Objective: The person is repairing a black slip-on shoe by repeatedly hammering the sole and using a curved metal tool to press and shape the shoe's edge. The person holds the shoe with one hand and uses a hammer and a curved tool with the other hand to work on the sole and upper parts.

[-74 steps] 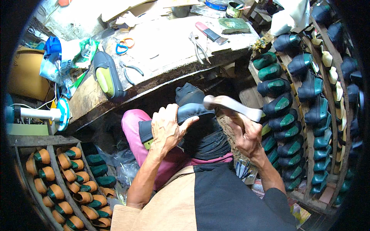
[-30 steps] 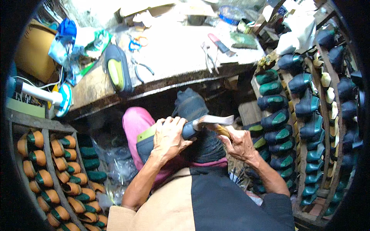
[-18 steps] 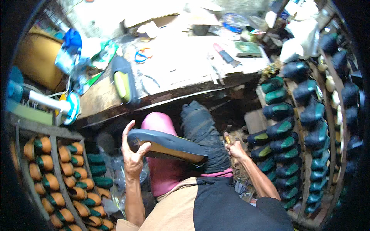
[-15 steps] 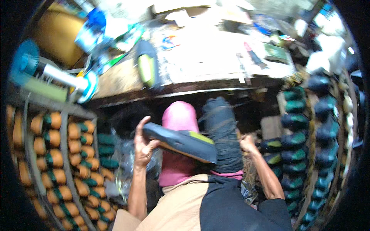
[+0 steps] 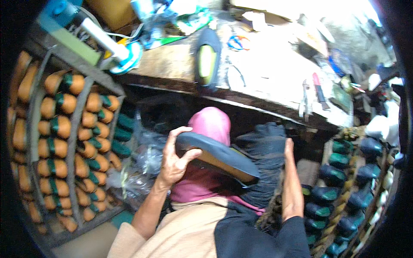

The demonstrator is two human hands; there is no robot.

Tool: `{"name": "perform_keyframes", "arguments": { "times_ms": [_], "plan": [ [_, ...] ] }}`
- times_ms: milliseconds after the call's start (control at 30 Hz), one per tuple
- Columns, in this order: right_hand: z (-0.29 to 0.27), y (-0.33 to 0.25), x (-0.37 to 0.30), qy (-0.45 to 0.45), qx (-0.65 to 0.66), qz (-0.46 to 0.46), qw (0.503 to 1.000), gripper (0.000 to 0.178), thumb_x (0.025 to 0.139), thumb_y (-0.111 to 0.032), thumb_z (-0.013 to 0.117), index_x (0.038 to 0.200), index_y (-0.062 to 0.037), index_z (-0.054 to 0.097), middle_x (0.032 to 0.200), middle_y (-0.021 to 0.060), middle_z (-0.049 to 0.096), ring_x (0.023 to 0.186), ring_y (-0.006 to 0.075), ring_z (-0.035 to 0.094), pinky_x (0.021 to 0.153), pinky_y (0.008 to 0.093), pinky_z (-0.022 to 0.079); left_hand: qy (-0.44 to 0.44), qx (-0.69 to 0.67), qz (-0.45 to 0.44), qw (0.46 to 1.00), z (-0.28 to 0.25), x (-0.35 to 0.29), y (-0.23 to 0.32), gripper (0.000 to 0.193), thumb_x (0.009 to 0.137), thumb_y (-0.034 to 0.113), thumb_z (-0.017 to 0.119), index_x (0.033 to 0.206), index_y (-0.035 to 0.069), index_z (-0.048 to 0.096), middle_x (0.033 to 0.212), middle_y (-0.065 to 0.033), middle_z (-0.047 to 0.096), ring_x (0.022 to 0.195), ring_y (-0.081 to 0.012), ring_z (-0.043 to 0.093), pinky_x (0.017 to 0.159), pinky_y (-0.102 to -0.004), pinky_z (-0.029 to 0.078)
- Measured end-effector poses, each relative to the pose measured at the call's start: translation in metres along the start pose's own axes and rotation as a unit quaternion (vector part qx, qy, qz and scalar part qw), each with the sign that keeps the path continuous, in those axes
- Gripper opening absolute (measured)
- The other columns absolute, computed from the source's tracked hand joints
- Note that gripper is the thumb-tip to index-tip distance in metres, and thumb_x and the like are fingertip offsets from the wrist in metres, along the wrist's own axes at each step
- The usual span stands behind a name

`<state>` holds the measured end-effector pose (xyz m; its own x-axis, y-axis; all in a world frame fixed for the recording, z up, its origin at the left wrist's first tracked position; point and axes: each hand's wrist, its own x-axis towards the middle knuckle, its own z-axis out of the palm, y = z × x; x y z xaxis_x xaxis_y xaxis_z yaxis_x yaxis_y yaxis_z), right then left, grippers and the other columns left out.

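Observation:
My left hand [image 5: 177, 161] is closed around one end of a dark blue slip-on shoe [image 5: 219, 157]. The thumb presses on its tan underside, and the dark rim faces up. The shoe hangs tilted above my lap, its far end lower right, in front of my pink-covered knee [image 5: 211, 122]. My right hand [image 5: 289, 149] shows edge-on, fingers stretched out, against the side of my other leg [image 5: 269, 150], which is wrapped in dark strips. Its palm side is hidden. A similar dark shoe with a yellow-green insole [image 5: 207, 60] lies on the workbench [image 5: 165, 62].
Racks of orange shoe forms [image 5: 56, 148] stand at left; dark blue and green ones [image 5: 329, 176] at right. On the bench are a red-handled knife [image 5: 319, 88], scissors [image 5: 238, 42] and a white-and-blue lamp [image 5: 103, 41]. Clear plastic bags [image 5: 144, 167] lie beside my left arm.
My view has swung, so the bench sits farther right. The shoe has rolled, showing more of its underside. My right hand has gone from a fist to stretched fingers beside the wrapped leg.

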<state>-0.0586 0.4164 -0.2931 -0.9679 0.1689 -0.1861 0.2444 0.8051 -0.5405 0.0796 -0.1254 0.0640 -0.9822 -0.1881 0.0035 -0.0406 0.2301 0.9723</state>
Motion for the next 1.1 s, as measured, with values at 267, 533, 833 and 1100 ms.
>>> {"name": "perform_keyframes", "arguments": {
  "times_ms": [267,533,833,1100],
  "plan": [
    [-0.157,-0.132,-0.089,0.303,0.09,-0.015,0.949,0.03,0.11,-0.019,0.071,0.131,0.0034,0.072,0.098,0.0145,0.074,0.082,0.0213,0.068,0.076,0.0421,0.058,-0.018,-0.036,0.015,0.999,0.041,0.014,0.011,0.055,0.092,0.009,0.091,0.142,0.01,0.066,0.117,-0.006,0.073,0.111,-0.0185,0.069,0.106,-0.0363,0.055],
    [-0.202,-0.261,-0.023,0.249,-0.072,-0.119,0.958,0.063,0.108,-0.046,0.074,0.146,0.0008,0.056,0.131,0.0304,0.067,0.115,0.0517,0.073,0.096,0.0599,0.058,-0.031,-0.045,0.04,0.998,0.064,-0.002,0.014,0.053,0.092,0.01,0.092,0.138,0.008,0.066,0.119,-0.008,0.073,0.111,-0.0213,0.07,0.105,-0.0376,0.055],
    [-0.199,-0.243,0.045,0.154,-0.068,-0.104,0.98,0.059,0.098,-0.038,0.084,0.129,0.0076,0.065,0.116,0.0268,0.076,0.096,0.0385,0.075,0.085,0.0497,0.064,-0.018,0.016,0.079,0.997,0.054,-0.011,-0.011,0.058,0.094,0.015,0.091,0.144,0.01,0.062,0.127,-0.0099,0.07,0.121,-0.0218,0.068,0.111,-0.0384,0.052],
    [-0.201,-0.273,-0.133,-0.096,0.578,-0.033,0.809,0.011,0.101,-0.012,0.065,0.101,-0.0034,0.058,0.092,0.0111,0.067,0.06,0.0169,0.065,0.052,0.0303,0.055,-0.08,-0.03,0.128,0.988,0.039,-0.022,0.019,0.104,0.077,0.002,0.104,0.163,0.006,0.044,0.135,-0.0116,0.064,0.122,-0.0195,0.069,0.11,-0.0357,0.057]
  ]
}}
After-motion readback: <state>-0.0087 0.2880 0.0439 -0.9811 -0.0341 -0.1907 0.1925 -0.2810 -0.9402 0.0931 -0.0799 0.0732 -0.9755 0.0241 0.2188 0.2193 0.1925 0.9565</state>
